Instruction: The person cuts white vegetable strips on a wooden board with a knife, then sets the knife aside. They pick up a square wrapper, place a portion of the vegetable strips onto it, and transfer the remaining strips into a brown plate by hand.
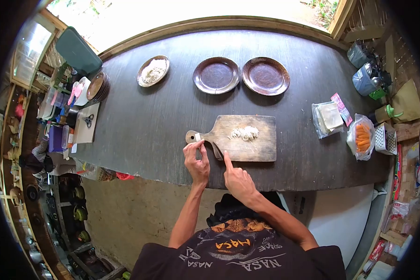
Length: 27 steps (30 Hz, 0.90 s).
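My left hand [197,162] pinches a small white block [198,137] upright, close to the handle of a wooden cutting board [266,149]. A pile of thin pale shreds [245,133] lies on the middle of the board. My right hand [239,181] is at the board's near edge, its index finger stretched forward and the other fingers curled. What looks like a knife [216,151] extends from it along the board's left side, its blade dark and its handle hidden by the hand.
A plate of pale shreds [154,71] and two brown plates [216,75] [266,76] stand at the back. To the right lie a packet of square wrappers [330,116], bagged carrots [362,138] and a white basket [386,139]. Scissors [88,120] and stacked plates [97,87] are left.
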Each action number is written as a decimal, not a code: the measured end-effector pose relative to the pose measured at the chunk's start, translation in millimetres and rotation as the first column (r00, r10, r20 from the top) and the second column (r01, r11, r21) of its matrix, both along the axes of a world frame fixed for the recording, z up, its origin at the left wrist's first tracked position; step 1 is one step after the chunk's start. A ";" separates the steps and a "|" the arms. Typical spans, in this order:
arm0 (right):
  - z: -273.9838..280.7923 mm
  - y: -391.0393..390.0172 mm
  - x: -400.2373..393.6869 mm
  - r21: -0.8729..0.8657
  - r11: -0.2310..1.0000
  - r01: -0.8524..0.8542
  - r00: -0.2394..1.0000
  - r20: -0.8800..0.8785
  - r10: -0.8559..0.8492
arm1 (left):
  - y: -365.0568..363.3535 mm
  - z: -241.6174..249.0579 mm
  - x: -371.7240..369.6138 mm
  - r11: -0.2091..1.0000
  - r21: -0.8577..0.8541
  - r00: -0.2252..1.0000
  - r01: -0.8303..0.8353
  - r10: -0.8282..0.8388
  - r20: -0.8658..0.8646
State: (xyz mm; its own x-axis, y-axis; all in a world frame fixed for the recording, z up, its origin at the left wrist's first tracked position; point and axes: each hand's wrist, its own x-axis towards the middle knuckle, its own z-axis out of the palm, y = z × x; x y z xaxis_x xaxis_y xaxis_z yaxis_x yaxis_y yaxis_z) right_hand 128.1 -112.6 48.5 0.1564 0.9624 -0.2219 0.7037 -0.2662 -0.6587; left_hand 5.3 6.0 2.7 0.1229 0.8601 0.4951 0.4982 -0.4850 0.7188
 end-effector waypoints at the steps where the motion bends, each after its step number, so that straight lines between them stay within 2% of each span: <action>1: -1.0 -3.0 2.6 -0.028 0.998 0.060 0.998 0.019 -0.059 | 1.6 -0.5 -1.5 1.000 0.005 1.000 -0.008 0.008 0.002; 3: 1.1 -9.0 18.1 -0.057 0.989 0.135 0.991 0.032 -0.133 | 2.3 -0.2 0.6 0.996 0.076 0.989 -0.052 0.062 -0.135; 6: 2.6 -14.3 35.4 -0.027 0.988 0.153 0.988 -0.003 -0.153 | -0.4 2.0 9.4 0.983 0.055 0.963 -0.176 0.183 -0.199; 8: -0.1 -9.3 32.6 0.012 0.996 0.092 0.996 -0.012 -0.092 | -3.6 -1.0 6.5 0.978 0.053 0.948 -0.200 0.207 -0.242; 10: 4.0 0.1 29.7 -0.018 1.000 0.001 1.000 -0.029 -0.002 | -2.2 -0.5 9.9 0.971 -0.067 0.963 -0.229 0.216 -0.159; 12: -2.0 1.2 32.4 -0.012 1.000 -0.006 1.000 -0.008 0.005 | -0.9 0.5 9.3 0.966 -0.085 0.960 -0.243 0.227 -0.163; 14: -6.2 -2.3 38.9 0.008 0.992 0.129 0.991 -0.023 -0.129 | 1.1 -3.7 8.8 0.967 -0.158 0.979 -0.197 0.187 -0.080; 15: -2.2 -4.3 46.0 -0.020 0.987 0.160 0.987 -0.028 -0.160 | 1.3 -1.1 12.0 0.972 -0.110 0.977 -0.208 0.201 -0.075; 16: 0.0 -6.1 52.7 -0.019 0.988 0.153 0.988 -0.036 -0.153 | 1.5 1.2 12.7 0.971 -0.107 0.975 -0.216 0.208 -0.082; 18: 1.8 -13.4 62.7 0.002 0.986 0.168 0.979 -0.121 -0.166 | 0.0 4.3 12.9 0.961 -0.213 0.983 -0.177 0.161 -0.090; 19: 3.4 -15.5 65.1 0.021 0.988 0.152 0.981 -0.126 -0.148 | -1.3 4.7 15.2 0.967 -0.141 0.974 -0.211 0.195 -0.118; 20: 0.4 -19.8 62.9 0.016 0.988 0.151 0.980 -0.132 -0.148 | -4.1 6.7 13.5 0.966 -0.144 0.973 -0.213 0.196 -0.126; 22: -3.3 -18.1 63.2 0.096 0.993 0.074 0.994 -0.085 -0.066 | -0.2 12.2 15.3 0.976 -0.126 0.984 -0.175 0.169 -0.058; 24: -2.4 -16.3 62.5 0.099 0.994 0.049 0.998 -0.053 -0.043 | 3.0 19.6 16.1 0.982 -0.069 0.985 -0.173 0.172 -0.025; 26: -4.1 -14.0 59.9 0.047 0.999 0.011 1.000 0.005 -0.011 | 3.1 33.7 16.3 0.947 -0.311 0.991 -0.073 0.105 0.085; 27: -4.0 -15.5 59.6 0.050 0.999 0.021 1.000 0.013 -0.021 | 4.7 34.8 16.6 0.949 -0.309 0.991 -0.061 0.094 0.093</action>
